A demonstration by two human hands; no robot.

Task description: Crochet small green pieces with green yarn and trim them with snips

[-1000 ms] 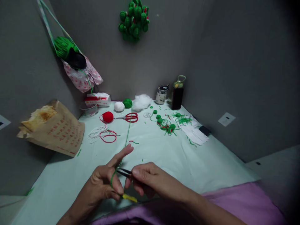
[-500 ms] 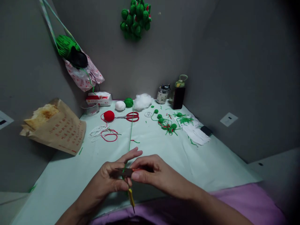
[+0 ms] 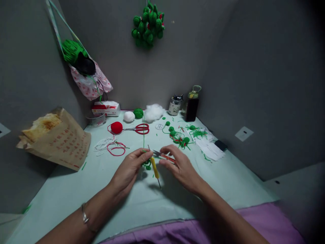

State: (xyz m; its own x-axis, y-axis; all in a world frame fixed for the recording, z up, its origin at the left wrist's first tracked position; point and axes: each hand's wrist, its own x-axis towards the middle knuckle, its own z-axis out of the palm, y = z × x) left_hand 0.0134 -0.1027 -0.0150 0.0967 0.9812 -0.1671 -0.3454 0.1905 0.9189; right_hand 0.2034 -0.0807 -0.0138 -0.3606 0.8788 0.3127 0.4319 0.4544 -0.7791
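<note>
My left hand (image 3: 130, 167) is closed in a pinch at mid-table, holding a yellow-handled crochet hook (image 3: 154, 168) and a small green crochet piece (image 3: 147, 165) that hangs under the fingers. A green yarn strand (image 3: 144, 135) runs from the green ball (image 3: 138, 113) down to these fingers. Just to the right, my right hand (image 3: 181, 167) grips small thread snips (image 3: 167, 157) with orange handles. Their blades point left, close to the left fingertips and the hook; whether they touch the yarn I cannot tell.
Red-handled scissors (image 3: 141, 128), a red yarn ball (image 3: 116, 127), a white ball (image 3: 129, 116) and stuffing (image 3: 153, 112) lie at the back. Green crocheted balls (image 3: 186, 140) with loose threads are at right. A paper food bag (image 3: 58, 142) stands left, a bottle (image 3: 195, 93) back right.
Both hands have moved forward, away from my body. The snips' blades have drawn back from between the left fingers, which now pinch the hook and green piece.
</note>
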